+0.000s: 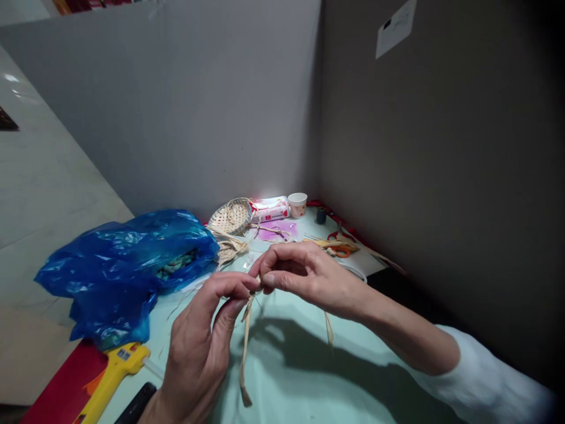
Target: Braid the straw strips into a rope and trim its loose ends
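My left hand [200, 330] and my right hand [315, 280] meet above the pale green table, thumbs and fingertips pinched close together. Between them is a strip of dry straw-coloured fibre [245, 359], its flat end hanging down below my left fingertips. A second pale fibre end [329, 330] dangles beneath my right hand. The part right at the fingertips is mostly covered by the fingers. Both hands are closed, and they are raised a little over the table, casting a shadow on it.
To the left lies a blue plastic bag [128, 253], with a yellow glue gun [112, 377] in front. Along the back stand a small woven basket [232, 217], a paper cup [297, 205] and a dark thread spool [321, 216]. Orange-handled scissors [342, 250] lie behind my right hand. Grey partitions [220, 100] enclose the table.
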{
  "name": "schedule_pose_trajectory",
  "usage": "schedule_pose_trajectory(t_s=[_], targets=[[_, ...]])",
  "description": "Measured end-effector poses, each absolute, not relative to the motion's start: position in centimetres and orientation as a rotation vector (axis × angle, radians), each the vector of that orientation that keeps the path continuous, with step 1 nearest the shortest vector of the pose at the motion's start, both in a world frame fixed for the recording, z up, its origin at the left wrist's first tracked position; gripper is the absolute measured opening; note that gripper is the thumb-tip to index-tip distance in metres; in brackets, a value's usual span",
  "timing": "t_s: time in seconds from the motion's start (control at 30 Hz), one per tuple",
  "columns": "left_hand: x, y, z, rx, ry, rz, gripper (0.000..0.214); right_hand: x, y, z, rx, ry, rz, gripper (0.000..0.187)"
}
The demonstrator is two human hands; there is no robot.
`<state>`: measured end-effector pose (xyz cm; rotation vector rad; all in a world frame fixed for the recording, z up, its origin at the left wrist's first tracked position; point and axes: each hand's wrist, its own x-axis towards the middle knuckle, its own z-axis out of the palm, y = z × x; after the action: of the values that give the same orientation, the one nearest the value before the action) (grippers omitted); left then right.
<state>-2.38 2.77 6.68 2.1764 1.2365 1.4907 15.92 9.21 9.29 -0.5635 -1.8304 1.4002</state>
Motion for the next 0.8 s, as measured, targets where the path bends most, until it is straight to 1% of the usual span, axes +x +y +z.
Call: schedule_pose_trajectory(t_s=[0.1, 0.23, 0.4, 0.53, 0.63, 0.8], targets=[[-2.6, 2.5, 6.7, 2.191, 1.217, 1.485, 0.026, 15.9, 9.2, 9.2, -0.580, -1.829, 1.422, 0.010], [-2.9, 2.3, 7.6, 2.284, 1.235, 1.468, 0.032, 15.9, 9.2, 9.2, -0.571, -1.804, 1.422, 0.007], [-3.2, 2.7, 8.8, 2.459, 1.208, 1.145, 0.037, 15.9, 9.2, 9.3, -0.541, -1.801, 1.408, 0.005], [-3.3, 2.8, 8.8, 2.530, 1.173, 1.057, 0.036, 15.9, 9.2, 9.2, -0.555, -1.830, 1.384, 0.005], [-3.1, 2.6, 8.4, 2.606, 1.187, 1.064, 0.035, 15.9, 9.2, 9.0, -0.563, -1.839, 1.408, 0.005], [-2.9, 2.6, 7.8, 2.805, 1.188, 1.193, 0.032, 15.8, 9.3, 9.0, -0.573, -1.831, 1.447, 0.004]])
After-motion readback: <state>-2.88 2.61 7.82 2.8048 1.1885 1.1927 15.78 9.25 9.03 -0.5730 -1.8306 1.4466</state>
